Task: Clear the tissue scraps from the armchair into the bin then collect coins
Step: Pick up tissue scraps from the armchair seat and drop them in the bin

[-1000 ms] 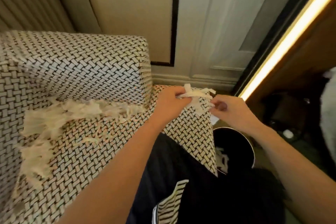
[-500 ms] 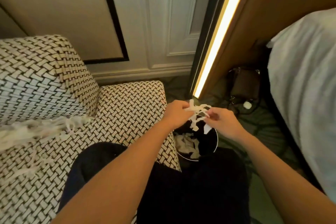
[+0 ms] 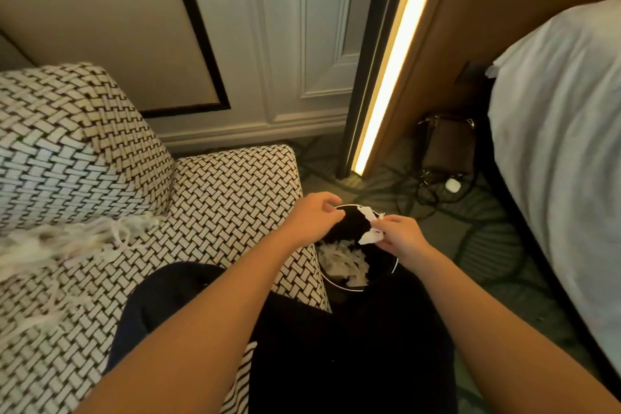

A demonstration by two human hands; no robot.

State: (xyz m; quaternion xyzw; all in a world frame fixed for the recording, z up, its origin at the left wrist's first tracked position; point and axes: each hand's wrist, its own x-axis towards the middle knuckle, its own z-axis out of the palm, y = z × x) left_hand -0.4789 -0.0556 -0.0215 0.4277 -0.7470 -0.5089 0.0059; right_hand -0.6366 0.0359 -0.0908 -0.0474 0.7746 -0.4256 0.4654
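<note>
Both my hands hover over the round black bin on the floor beside the armchair. My right hand pinches a few white tissue scraps above the bin's mouth. My left hand is just left of it, fingers loosely curled with nothing in them. White tissue scraps lie inside the bin. A long heap of shredded tissue lies across the armchair seat at the left. No coins are visible.
The armchair's woven black-and-white backrest rises at the left. A bed with white bedding fills the right side. A brown bag and cables lie on the carpet behind the bin. A lit vertical light strip stands by the wall.
My hands carried the tissue scraps from the armchair's edge out over the bin. My left hand has let go; only my right hand holds scraps now. More tissue lies in the bin.
</note>
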